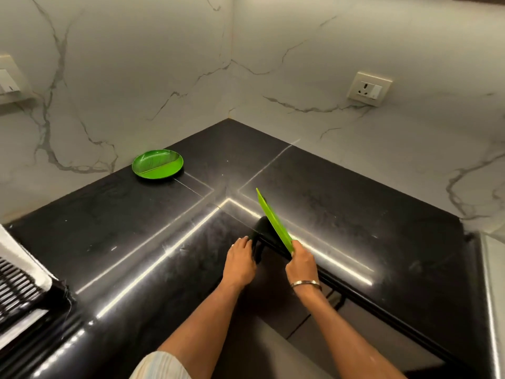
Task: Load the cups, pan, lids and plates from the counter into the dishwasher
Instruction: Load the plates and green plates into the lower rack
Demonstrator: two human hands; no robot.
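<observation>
A round green plate (157, 167) lies flat on the black stone counter (341, 203), near the back corner and just beside the left marble wall (82, 91). A raised rib divides it into a large and a small compartment, and both hold nothing. Its surface is glossy and leaf-veined.

A second green plate (274, 220) stands on edge over the counter's inner corner, seen almost edge-on as a thin sliver. Its long axis runs from the near right up to the far left, tilted away from the viewer. The right hand (300, 262) pinches its lower rim, fingers curled round the edge; a metal bangle (305, 284) sits on that wrist.

The left hand (240, 262) grips a dark, smooth, rounded object (259, 242) just left of the upright plate; what it is cannot be told, since it blends into the counter.

The counter is polished and L-shaped, with bright light strips reflected along its seams. A cream wall socket (369, 88) sits on the right marble wall. A dark ribbed rack (16, 285) shows at the left edge.
</observation>
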